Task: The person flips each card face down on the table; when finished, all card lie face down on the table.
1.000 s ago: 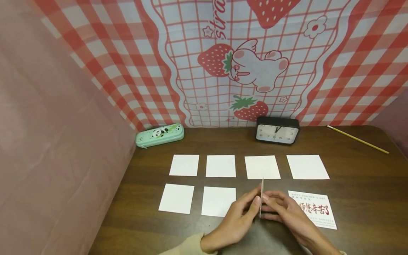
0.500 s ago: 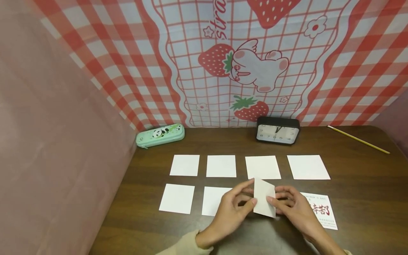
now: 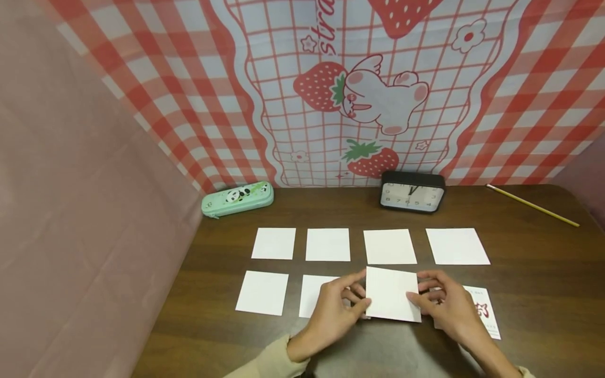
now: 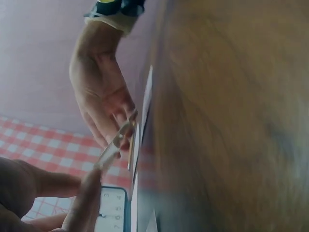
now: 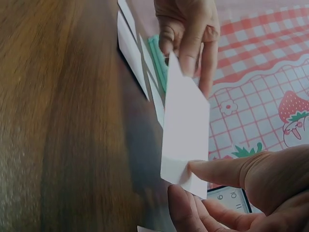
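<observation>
Between both hands a white square card is held above the table, its blank side toward the head camera. The left hand pinches its left edge with thumb and fingers. On the right side, the right hand grips the edge, thumb on the near face and fingers behind. In the right wrist view the card spans from one hand to the other. Behind the right hand, partly covered, lies a card with red writing. A blank card lies partly hidden by the left hand.
More blank white cards lie in rows, one at the front left and several behind, such as the back right card. A green pencil case, a black clock and a yellow pencil line the table's back.
The held card has turned from edge-on to its blank face toward the head camera. The hands have moved apart, the right hand shifting right and covering more of the card with red writing.
</observation>
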### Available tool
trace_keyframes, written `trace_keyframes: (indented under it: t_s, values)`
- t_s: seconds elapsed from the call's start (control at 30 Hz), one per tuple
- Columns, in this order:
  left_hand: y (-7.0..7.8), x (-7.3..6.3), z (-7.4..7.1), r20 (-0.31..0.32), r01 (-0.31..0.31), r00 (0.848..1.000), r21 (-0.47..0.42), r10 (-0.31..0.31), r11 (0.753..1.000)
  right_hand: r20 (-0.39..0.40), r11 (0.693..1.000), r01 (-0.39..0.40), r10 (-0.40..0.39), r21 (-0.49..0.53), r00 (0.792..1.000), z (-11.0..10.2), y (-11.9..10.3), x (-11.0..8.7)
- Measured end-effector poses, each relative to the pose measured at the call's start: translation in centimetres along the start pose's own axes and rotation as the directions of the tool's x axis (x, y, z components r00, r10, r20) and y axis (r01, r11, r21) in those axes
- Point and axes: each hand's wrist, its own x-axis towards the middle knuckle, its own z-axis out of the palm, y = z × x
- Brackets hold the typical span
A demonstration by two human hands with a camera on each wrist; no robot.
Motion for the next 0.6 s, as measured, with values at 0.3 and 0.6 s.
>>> trace_keyframes:
  t_s: [0.3,0.6]
  values:
    - [-0.34,0.52,0.22,0.025,0.024,0.999,0.173,-0.029,0.985,-0.036,0.995,0.058,-0.061,-0.076,0.997,0.00,0.62,0.12]
    - [-0.52,0.87,0.34,0.050,0.046,0.997,0.188,-0.056,0.981,-0.035,0.992,0.064,-0.068,-0.111,0.997,0.01,0.62,0.30]
